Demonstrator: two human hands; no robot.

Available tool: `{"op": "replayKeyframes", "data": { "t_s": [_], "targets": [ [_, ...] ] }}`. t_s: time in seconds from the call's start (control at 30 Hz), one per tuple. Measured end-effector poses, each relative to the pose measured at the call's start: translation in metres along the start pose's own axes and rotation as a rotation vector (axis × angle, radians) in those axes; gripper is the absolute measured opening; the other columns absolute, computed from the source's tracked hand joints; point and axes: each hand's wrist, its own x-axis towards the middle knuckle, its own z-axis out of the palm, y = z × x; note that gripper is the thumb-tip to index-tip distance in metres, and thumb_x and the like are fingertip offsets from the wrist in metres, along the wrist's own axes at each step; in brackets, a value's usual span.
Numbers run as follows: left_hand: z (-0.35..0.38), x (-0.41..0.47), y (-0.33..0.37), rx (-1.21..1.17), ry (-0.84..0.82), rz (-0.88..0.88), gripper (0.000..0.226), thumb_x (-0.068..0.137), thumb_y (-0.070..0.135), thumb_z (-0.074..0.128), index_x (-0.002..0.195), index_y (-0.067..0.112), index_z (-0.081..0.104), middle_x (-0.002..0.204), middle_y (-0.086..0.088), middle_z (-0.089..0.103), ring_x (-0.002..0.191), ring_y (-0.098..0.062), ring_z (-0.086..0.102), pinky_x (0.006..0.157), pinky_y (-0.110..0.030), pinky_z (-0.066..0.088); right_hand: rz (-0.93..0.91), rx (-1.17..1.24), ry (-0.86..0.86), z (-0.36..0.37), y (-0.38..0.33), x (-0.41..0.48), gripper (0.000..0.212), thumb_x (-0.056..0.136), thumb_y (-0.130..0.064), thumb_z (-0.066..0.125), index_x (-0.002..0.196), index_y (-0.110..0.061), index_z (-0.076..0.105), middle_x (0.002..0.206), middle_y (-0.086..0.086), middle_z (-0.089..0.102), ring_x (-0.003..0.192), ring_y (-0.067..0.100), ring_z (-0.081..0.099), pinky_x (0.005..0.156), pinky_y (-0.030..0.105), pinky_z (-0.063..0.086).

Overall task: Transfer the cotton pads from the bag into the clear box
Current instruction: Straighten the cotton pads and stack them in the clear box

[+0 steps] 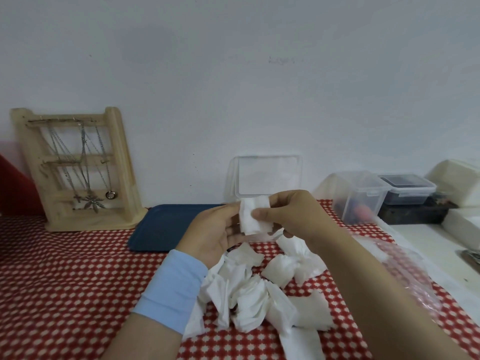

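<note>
Two hands meet mid-scene over a red-and-white patterned cloth (pixel 65 281). The left hand (pixel 215 229) is palm-up w/ fingers cupped round the back of a small stack of cotton pads (pixel 253 216), and the right hand (pixel 293 214) pinches the same stack from the front, thumb on its face. Both grips are closed on the pads, which are held upright off the cloth.

The rest of the pads, a loose pile (pixel 259 289), lie scattered on the cloth just near of the hands, some crumpled and some overlapping.

The clear box (pixel 267 175) sits far of the hands against the wall w/ its lid up – its lower part is hidden behind the hands, so contents can't be told. The bag (pixel 407 268), clear crumpled plastic, lies on the right beside the right forearm.

There's a light blue band (pixel 174 289) on the left wrist. A blue tray (pixel 161 227) sits left of the hands and a wooden jewelry stand (pixel 78 170) w/ chains stands far left. Two lidded containers (pixel 361 196) are far right – one clear, one w/ dark contents.
</note>
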Motion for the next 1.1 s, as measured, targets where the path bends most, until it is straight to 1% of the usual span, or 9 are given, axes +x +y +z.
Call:
{"op": "replayKeyframes", "data": {
  "t_s": [0.2,0.33,0.43,0.53,0.63,0.8,0.9,0.97,1.1],
  "targets": [
    [-0.002,-0.002,0.007,0.037,-0.107,-0.006,0.044,0.088,0.034,0.068,0.118,0.003,0.069,0.111,-0.017,0.076,0.099,-0.029,0.075,0.072,-0.034,0.064,0.003,-0.01,0.008,0.002,0.002,0.002,0.041,0.077,-0.024,0.087,0.113,-0.023,0.068,0.094,-0.001,0.074,0.074,0.01,0.07,0.051,0.016,0.046],
    [-0.009,0.001,0.005,0.188,-0.119,0.049,0.036,0.085,-0.004,0.072,0.12,0.002,0.068,0.111,-0.014,0.076,0.102,-0.029,0.075,0.079,-0.032,0.063,0.025,0.064,-0.111,-0.002,0.002,0.001,0.02,0.081,-0.025,0.083,0.099,-0.018,0.078,0.087,0.0,0.079,0.074,0.013,0.069,0.068,0.029,0.051],
    [-0.014,0.005,0.004,0.221,-0.07,0.052,0.036,0.086,-0.01,0.069,0.12,0.002,0.068,0.109,-0.012,0.077,0.101,-0.026,0.075,0.079,-0.032,0.063,0.0,0.057,-0.054,-0.006,0.006,0.004,0.013,0.087,-0.028,0.078,0.095,-0.018,0.078,0.083,-0.003,0.077,0.067,0.009,0.065,0.062,0.022,0.049],
    [-0.019,0.01,0.004,0.182,0.001,0.065,0.034,0.089,-0.01,0.067,0.121,0.001,0.067,0.107,-0.011,0.078,0.096,-0.022,0.076,0.074,-0.027,0.062,-0.112,-0.352,-0.047,-0.014,0.014,0.009,0.007,0.094,-0.023,0.069,0.095,-0.021,0.076,0.089,-0.01,0.074,0.067,0.003,0.064,0.058,0.012,0.044],
    [-0.023,0.012,0.005,0.134,0.032,0.052,0.031,0.091,-0.008,0.065,0.122,-0.002,0.066,0.111,-0.014,0.076,0.098,-0.023,0.076,0.072,-0.024,0.061,-0.083,-0.825,-0.316,-0.017,0.024,0.01,0.022,0.087,-0.016,0.076,0.103,-0.031,0.076,0.109,-0.015,0.068,0.092,0.004,0.062,0.08,0.015,0.045],
    [-0.023,0.014,0.007,0.061,0.006,0.011,0.023,0.096,0.001,0.061,0.119,-0.001,0.067,0.112,-0.015,0.076,0.099,-0.024,0.075,0.072,-0.027,0.062,-0.02,-1.051,-0.484,-0.005,0.037,0.009,0.056,0.077,-0.019,0.083,0.127,-0.035,0.063,0.113,-0.016,0.059,0.103,0.013,0.057,0.089,0.026,0.049],
    [-0.024,0.014,0.006,0.034,0.031,0.036,0.021,0.098,0.005,0.061,0.116,-0.001,0.067,0.111,-0.015,0.076,0.096,-0.022,0.076,0.069,-0.028,0.062,-0.017,-1.071,-0.508,-0.006,0.039,0.009,0.043,0.081,-0.021,0.08,0.12,-0.035,0.069,0.107,-0.014,0.062,0.097,0.012,0.06,0.09,0.028,0.052],
    [-0.026,0.014,0.005,0.056,0.082,0.062,0.02,0.097,0.007,0.063,0.115,0.001,0.069,0.111,-0.014,0.076,0.099,-0.024,0.075,0.07,-0.029,0.062,-0.039,-1.046,-0.492,-0.01,0.035,0.009,0.022,0.088,-0.022,0.073,0.109,-0.028,0.073,0.096,-0.012,0.066,0.085,0.01,0.061,0.077,0.022,0.05],
    [-0.029,0.017,0.003,0.156,0.202,0.127,0.014,0.094,0.007,0.068,0.108,0.008,0.072,0.11,-0.011,0.076,0.103,-0.024,0.073,0.072,-0.029,0.062,-0.127,-0.787,-0.294,-0.033,0.011,0.005,0.01,0.088,-0.024,0.073,0.092,-0.015,0.071,0.081,-0.002,0.071,0.069,0.01,0.064,0.067,0.021,0.053]
  ]
}}
